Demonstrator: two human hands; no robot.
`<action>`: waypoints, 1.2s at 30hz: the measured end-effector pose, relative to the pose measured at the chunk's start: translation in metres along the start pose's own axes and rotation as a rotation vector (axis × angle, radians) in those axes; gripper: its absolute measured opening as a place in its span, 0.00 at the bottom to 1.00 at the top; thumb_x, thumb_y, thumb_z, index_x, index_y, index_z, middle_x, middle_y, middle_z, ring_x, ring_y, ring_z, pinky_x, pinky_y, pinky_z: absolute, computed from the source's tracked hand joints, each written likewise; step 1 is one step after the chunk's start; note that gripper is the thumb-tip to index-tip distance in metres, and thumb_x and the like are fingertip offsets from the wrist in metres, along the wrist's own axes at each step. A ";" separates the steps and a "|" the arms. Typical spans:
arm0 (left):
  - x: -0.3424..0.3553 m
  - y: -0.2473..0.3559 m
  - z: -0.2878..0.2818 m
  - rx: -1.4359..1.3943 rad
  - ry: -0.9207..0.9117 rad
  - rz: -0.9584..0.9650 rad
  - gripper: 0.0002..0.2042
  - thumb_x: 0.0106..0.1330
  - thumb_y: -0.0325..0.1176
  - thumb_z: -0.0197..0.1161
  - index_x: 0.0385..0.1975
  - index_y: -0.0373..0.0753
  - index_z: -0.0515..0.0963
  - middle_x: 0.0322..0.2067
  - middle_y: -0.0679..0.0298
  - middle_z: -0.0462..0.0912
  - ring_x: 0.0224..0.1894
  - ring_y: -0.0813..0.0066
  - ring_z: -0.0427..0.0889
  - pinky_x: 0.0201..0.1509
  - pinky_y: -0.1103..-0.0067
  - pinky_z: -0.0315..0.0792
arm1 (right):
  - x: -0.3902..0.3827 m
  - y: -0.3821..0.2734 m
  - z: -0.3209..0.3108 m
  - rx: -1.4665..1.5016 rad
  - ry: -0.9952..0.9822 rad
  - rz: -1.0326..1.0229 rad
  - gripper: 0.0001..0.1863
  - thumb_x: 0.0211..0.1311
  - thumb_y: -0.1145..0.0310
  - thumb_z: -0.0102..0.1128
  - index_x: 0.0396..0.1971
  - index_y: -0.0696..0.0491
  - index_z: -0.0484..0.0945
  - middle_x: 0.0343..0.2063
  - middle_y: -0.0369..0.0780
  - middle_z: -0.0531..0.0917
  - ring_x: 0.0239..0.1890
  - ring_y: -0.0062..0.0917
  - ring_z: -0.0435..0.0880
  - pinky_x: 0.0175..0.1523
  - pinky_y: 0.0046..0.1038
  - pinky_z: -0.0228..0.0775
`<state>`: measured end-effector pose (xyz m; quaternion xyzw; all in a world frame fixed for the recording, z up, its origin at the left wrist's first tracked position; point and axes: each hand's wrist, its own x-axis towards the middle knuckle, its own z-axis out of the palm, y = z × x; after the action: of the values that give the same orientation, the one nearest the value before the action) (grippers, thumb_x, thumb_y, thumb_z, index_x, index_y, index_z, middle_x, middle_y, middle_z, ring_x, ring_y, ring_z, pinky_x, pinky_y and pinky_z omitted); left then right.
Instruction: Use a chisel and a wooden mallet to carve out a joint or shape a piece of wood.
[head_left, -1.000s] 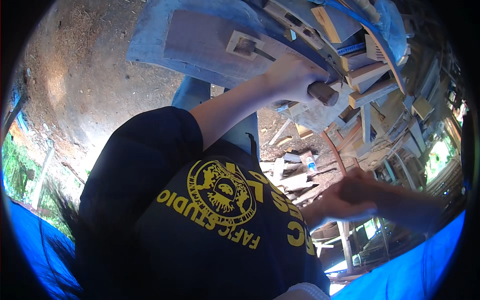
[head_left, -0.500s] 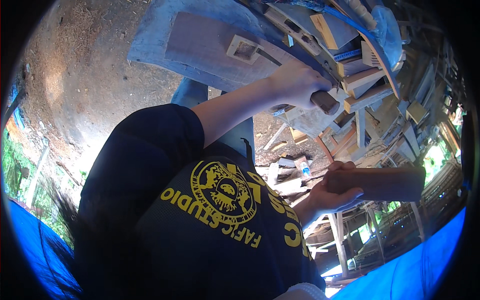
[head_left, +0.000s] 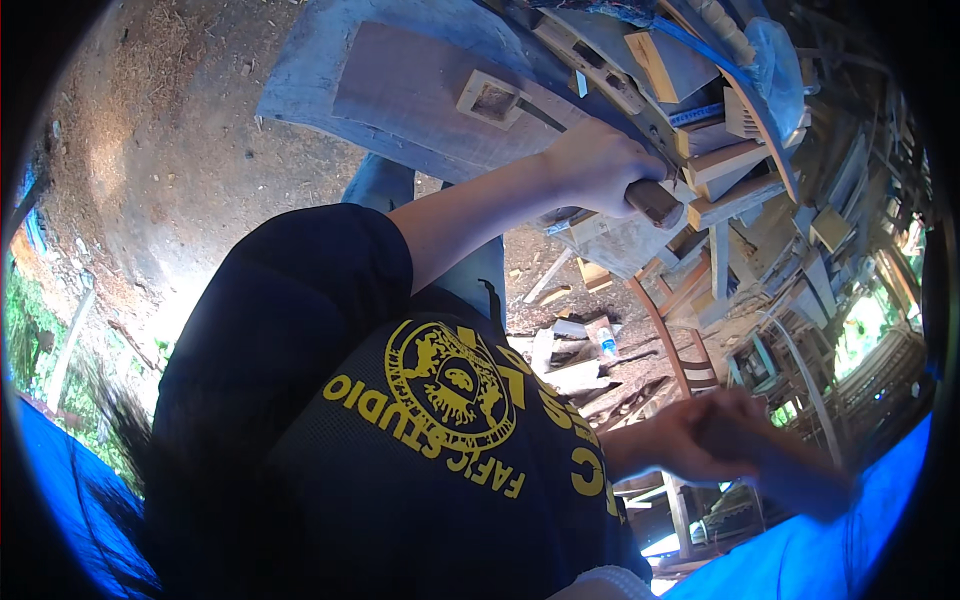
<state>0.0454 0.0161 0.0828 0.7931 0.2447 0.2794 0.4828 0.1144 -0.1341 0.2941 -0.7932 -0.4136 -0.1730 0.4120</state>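
Note:
My left hand (head_left: 605,165) is closed around a chisel with a wooden handle (head_left: 655,204), whose butt sticks out toward the right. The chisel's dark narrow blade (head_left: 541,114) points up-left to a small square piece of pale wood (head_left: 477,92) with a hollow in its middle. That piece lies on a flat brownish board (head_left: 400,85). Lower right, my right hand (head_left: 690,437) grips one end of a thick brown wooden block (head_left: 790,468), smeared by motion. The block is well apart from the chisel handle.
Under the board is a bluish worktop (head_left: 305,75). Wood offcuts (head_left: 735,165) are piled at the upper right, with a clear plastic bag (head_left: 772,65). A wooden chair frame (head_left: 690,350) stands beyond my right arm. Scraps and a bottle (head_left: 606,342) lie on the ground.
My right hand has swung down and slightly right with the wooden block, farther from the chisel. My left hand and the chisel have barely moved.

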 end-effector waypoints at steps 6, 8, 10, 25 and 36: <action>0.001 -0.001 0.001 0.010 -0.044 -0.048 0.11 0.46 0.41 0.63 0.32 0.54 0.80 0.23 0.66 0.81 0.29 0.63 0.82 0.32 0.68 0.75 | -0.042 -0.003 0.056 0.072 -0.500 0.607 0.36 0.62 0.56 0.59 0.59 0.66 0.59 0.53 0.57 0.68 0.54 0.43 0.71 0.57 0.39 0.65; 0.002 0.000 -0.002 0.024 -0.035 -0.035 0.12 0.45 0.42 0.64 0.32 0.55 0.81 0.24 0.66 0.82 0.29 0.63 0.83 0.33 0.69 0.75 | -0.042 0.008 0.053 -0.084 -0.661 0.657 0.41 0.62 0.56 0.58 0.65 0.65 0.51 0.60 0.60 0.62 0.61 0.48 0.65 0.61 0.41 0.61; 0.003 0.003 -0.004 -0.005 0.008 -0.037 0.11 0.43 0.38 0.66 0.29 0.51 0.79 0.23 0.66 0.80 0.28 0.62 0.81 0.31 0.68 0.74 | -0.030 0.016 0.039 -0.243 -0.398 0.398 0.30 0.66 0.45 0.47 0.47 0.62 0.69 0.39 0.48 0.77 0.40 0.32 0.78 0.43 0.30 0.73; 0.005 0.002 0.000 0.019 -0.044 -0.076 0.09 0.45 0.40 0.65 0.27 0.51 0.78 0.22 0.66 0.80 0.28 0.62 0.82 0.30 0.67 0.74 | 0.015 -0.005 0.026 0.179 0.135 0.391 0.25 0.67 0.49 0.44 0.38 0.61 0.70 0.32 0.44 0.77 0.32 0.29 0.78 0.41 0.30 0.73; 0.002 -0.006 0.001 0.029 0.044 -0.118 0.09 0.42 0.40 0.66 0.25 0.48 0.78 0.20 0.66 0.79 0.26 0.62 0.81 0.29 0.67 0.73 | 0.008 0.042 0.011 0.169 -0.409 0.706 0.28 0.63 0.45 0.54 0.44 0.59 0.70 0.32 0.44 0.80 0.34 0.25 0.81 0.30 0.24 0.71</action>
<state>0.0469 0.0192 0.0779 0.7778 0.3055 0.2644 0.4815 0.1520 -0.1348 0.2713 -0.8678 -0.2021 0.1746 0.4190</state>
